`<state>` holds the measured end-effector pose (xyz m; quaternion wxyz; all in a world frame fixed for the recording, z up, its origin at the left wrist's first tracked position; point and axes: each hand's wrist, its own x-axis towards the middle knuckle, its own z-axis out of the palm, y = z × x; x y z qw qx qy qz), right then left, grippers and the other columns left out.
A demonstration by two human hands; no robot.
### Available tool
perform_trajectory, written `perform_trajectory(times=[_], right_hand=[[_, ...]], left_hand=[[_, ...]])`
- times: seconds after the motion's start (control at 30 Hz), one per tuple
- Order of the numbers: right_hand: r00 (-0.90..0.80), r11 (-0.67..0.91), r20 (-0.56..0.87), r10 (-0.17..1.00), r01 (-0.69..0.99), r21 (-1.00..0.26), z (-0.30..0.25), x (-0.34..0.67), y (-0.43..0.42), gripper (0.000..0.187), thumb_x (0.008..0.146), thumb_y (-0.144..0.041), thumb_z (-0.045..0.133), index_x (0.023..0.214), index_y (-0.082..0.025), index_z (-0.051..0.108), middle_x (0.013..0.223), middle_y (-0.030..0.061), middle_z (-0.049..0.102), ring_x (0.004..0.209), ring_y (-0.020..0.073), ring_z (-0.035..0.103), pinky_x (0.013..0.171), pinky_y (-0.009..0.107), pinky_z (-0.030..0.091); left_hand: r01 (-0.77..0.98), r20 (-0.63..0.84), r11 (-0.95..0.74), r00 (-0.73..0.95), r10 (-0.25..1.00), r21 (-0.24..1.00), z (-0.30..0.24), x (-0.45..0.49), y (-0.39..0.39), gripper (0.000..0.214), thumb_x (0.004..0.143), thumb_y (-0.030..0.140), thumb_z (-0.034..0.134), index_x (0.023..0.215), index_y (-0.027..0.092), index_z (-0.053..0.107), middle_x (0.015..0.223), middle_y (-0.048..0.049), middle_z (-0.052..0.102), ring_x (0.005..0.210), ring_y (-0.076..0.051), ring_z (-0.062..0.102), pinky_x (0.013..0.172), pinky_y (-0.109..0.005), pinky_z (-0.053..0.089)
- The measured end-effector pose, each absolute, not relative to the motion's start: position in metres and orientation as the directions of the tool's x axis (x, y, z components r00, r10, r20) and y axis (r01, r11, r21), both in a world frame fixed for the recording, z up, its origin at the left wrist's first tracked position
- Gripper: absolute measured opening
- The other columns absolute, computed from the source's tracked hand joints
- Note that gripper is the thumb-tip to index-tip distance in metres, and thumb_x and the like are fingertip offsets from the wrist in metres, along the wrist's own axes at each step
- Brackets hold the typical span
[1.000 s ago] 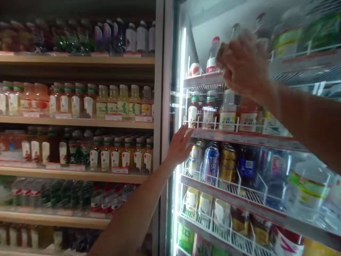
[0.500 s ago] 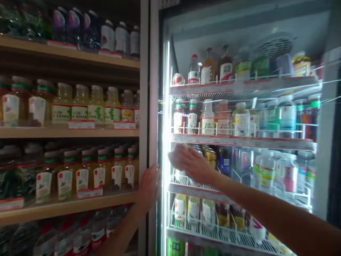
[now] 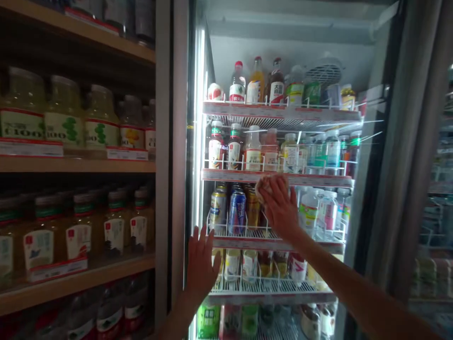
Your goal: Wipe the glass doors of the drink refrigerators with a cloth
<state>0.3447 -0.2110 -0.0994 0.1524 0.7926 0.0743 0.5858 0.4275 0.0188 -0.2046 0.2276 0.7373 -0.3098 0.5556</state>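
Note:
My right hand (image 3: pixel 279 208) presses on the glass door (image 3: pixel 293 47) of a lit drinks cooler, level with the canned drinks. A crumpled pale cloth (image 3: pixel 265 186) sits under its fingertips, though it is partly blurred. My left hand (image 3: pixel 201 264) lies flat on the glass lower down near the door's left edge, fingers spread and holding nothing. Behind the glass stand a blue-and-white can (image 3: pixel 237 212) and a silver can (image 3: pixel 217 208) on a white wire rack (image 3: pixel 272 233).
Wooden shelves (image 3: pixel 78 163) with bottled juices stand to the left of the cooler's grey frame post (image 3: pixel 163 141). Racks of bottled drinks fill the cooler above and below my hands. A dark door edge (image 3: pixel 385 141) and further shelving lie at the right.
My right hand has come down from the upper door to mid-height and moved left. My left hand has dropped lower on the door. The view has pulled back and turned right.

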Motion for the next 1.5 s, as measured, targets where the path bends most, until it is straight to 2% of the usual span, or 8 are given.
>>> perform_trajectory(times=[0.17, 0.37, 0.53, 0.73, 0.93, 1.1, 1.3, 1.5], right_hand=[[0.448, -0.828, 0.725, 0.523, 0.068, 0.556, -0.144, 0.324, -0.235, 0.066, 0.081, -0.012, 0.045, 0.142, -0.032, 0.030, 0.145, -0.0014, 0.041, 0.139, 0.0203, 0.027, 0.113, 0.046, 0.022], [0.229, -0.963, 0.954, 0.194, -0.141, 0.229, -0.118, 0.315, -0.275, 0.062, 0.086, -0.020, 0.044, 0.144, -0.029, 0.026, 0.154, 0.0072, 0.021, 0.142, 0.0287, 0.017, 0.109, 0.057, 0.023], [0.410, -0.898, 0.825, 0.388, -0.032, 0.439, -0.167, 0.291, -0.310, 0.067, 0.082, -0.012, 0.045, 0.143, -0.033, 0.028, 0.146, 0.0012, 0.039, 0.141, 0.0207, 0.023, 0.112, 0.046, 0.026], [0.190, -0.962, 0.976, 0.107, -0.227, 0.150, -0.148, 0.263, -0.378, 0.066, 0.086, -0.019, 0.045, 0.146, -0.029, 0.019, 0.155, 0.0086, 0.015, 0.141, 0.0304, 0.017, 0.108, 0.057, 0.026], [0.310, -0.920, 0.905, 0.291, -0.168, 0.354, -0.202, 0.246, -0.410, 0.066, 0.085, -0.013, 0.042, 0.146, -0.026, 0.020, 0.155, 0.0045, 0.014, 0.142, 0.0266, 0.014, 0.112, 0.051, 0.024], [0.125, -0.967, 0.985, 0.116, -0.214, 0.141, -0.174, 0.253, -0.422, 0.063, 0.086, -0.018, 0.043, 0.145, -0.025, 0.024, 0.156, 0.0081, 0.010, 0.141, 0.0314, 0.017, 0.107, 0.055, 0.029], [0.326, -0.926, 0.898, 0.296, -0.134, 0.354, -0.218, 0.242, -0.419, 0.065, 0.084, -0.013, 0.041, 0.146, -0.025, 0.023, 0.155, 0.0051, 0.017, 0.142, 0.0291, 0.016, 0.110, 0.049, 0.028], [0.202, -0.969, 0.962, 0.182, -0.129, 0.211, -0.163, 0.260, -0.395, 0.062, 0.086, -0.021, 0.043, 0.145, -0.024, 0.026, 0.154, 0.0098, 0.020, 0.141, 0.0307, 0.019, 0.108, 0.053, 0.025]], left_hand=[[-0.726, 0.935, -0.675, 0.135, -0.327, -0.131, -0.203, 0.412, -0.001, 0.064, 0.083, 0.013, 0.044, 0.144, 0.020, 0.025, 0.150, -0.0111, 0.028, 0.141, -0.028, 0.018, 0.110, -0.051, 0.030], [-0.751, 0.926, -0.633, 0.080, -0.369, -0.187, -0.193, 0.379, -0.057, 0.056, 0.080, 0.011, 0.042, 0.136, 0.016, 0.038, 0.147, -0.0107, 0.034, 0.141, -0.026, 0.018, 0.109, -0.048, 0.030], [-0.743, 0.893, -0.628, 0.095, -0.440, -0.230, -0.204, 0.360, -0.098, 0.056, 0.078, 0.011, 0.044, 0.134, 0.016, 0.041, 0.146, -0.0102, 0.036, 0.141, -0.025, 0.018, 0.108, -0.046, 0.033], [-0.720, 0.914, -0.681, 0.176, -0.365, -0.133, -0.220, 0.345, -0.131, 0.056, 0.080, 0.011, 0.044, 0.135, 0.017, 0.040, 0.148, -0.0122, 0.032, 0.141, -0.027, 0.017, 0.107, -0.048, 0.033], [-0.672, 0.899, -0.718, 0.183, -0.399, -0.182, -0.235, 0.335, -0.143, 0.069, 0.078, 0.007, 0.042, 0.144, 0.017, 0.025, 0.148, -0.0102, 0.033, 0.141, -0.025, 0.017, 0.108, -0.045, 0.032], [-0.653, 0.909, -0.736, 0.177, -0.377, -0.178, -0.236, 0.328, -0.153, 0.066, 0.080, 0.010, 0.042, 0.144, 0.016, 0.024, 0.148, -0.0115, 0.032, 0.141, -0.025, 0.018, 0.108, -0.046, 0.030], [-0.655, 0.904, -0.736, 0.192, -0.381, -0.172, -0.236, 0.327, -0.150, 0.066, 0.079, 0.008, 0.041, 0.143, 0.017, 0.027, 0.148, -0.0104, 0.034, 0.141, -0.025, 0.018, 0.109, -0.045, 0.030], [-0.681, 0.919, -0.726, 0.217, -0.329, -0.099, -0.218, 0.329, -0.157, 0.059, 0.080, 0.009, 0.042, 0.139, 0.015, 0.032, 0.148, -0.0135, 0.032, 0.142, -0.026, 0.016, 0.109, -0.048, 0.030]])
